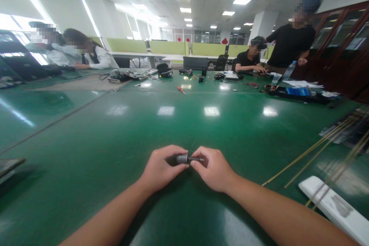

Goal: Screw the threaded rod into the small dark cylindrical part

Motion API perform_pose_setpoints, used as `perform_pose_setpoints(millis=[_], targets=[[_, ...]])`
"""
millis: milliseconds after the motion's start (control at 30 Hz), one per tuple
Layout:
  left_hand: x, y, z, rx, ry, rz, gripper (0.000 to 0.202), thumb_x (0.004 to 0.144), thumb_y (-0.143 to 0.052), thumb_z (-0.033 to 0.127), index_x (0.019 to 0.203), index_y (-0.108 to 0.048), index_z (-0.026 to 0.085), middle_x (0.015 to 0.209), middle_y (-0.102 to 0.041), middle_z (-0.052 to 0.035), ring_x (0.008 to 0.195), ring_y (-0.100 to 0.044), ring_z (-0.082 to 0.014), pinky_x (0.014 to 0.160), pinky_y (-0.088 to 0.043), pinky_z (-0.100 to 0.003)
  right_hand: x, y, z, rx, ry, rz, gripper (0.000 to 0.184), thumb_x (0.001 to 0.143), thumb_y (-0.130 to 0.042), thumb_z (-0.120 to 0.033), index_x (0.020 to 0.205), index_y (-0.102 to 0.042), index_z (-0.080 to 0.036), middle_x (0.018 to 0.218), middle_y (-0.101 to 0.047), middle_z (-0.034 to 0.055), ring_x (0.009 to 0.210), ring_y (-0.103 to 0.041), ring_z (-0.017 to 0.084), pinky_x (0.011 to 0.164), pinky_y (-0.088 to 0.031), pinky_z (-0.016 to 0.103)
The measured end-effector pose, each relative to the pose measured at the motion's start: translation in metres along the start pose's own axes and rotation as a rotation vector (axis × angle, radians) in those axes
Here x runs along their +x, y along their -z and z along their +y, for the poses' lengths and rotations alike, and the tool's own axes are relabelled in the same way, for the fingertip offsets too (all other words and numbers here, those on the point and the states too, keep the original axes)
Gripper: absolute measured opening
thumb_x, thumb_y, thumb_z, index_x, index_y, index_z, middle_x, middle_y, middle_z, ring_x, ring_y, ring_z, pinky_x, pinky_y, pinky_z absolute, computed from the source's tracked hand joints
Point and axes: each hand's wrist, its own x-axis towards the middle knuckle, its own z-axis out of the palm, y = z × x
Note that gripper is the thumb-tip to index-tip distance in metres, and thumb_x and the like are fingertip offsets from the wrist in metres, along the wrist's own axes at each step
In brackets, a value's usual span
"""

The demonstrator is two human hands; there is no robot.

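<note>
Near the front of the green table, my left hand [161,167] pinches a short grey metal cylinder [182,159] between thumb and fingers. My right hand [215,168] closes around a thin, dark, ridged shaft [197,158] that lies in line with the cylinder's right end. The two parts meet or nearly meet between my hands; whether they are joined I cannot tell. Both are held level, low over the tabletop [184,130]. My fingers hide the cylinder's left end and part of the shaft.
Thin yellowish rods [308,152] and a white oblong case [331,203] lie at the right. A red screwdriver [181,90] rests farther back. Devices, cables and a black tray [296,94] line the far side. Several people sit or stand around the table.
</note>
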Motion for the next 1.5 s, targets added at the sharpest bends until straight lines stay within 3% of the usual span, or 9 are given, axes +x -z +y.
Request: perform_pose_setpoints(millis=[1500], targets=[[-0.0004,0.0031,-0.0011,0.025,0.011,0.016,0.024,0.075,-0.079,0.027,0.098,-0.074,0.023,0.097,-0.075,-0.0032,0.090,-0.071,-0.0194,0.085,-0.054,-0.030,-0.0004,0.0005,0.0006,-0.022,-0.003,0.013,0.007,0.085,-0.063,-0.023,0.090,-0.067,-0.020,0.075,-0.067,-0.0001,0.066,-0.058,0.015,0.062,-0.041,0.025]])
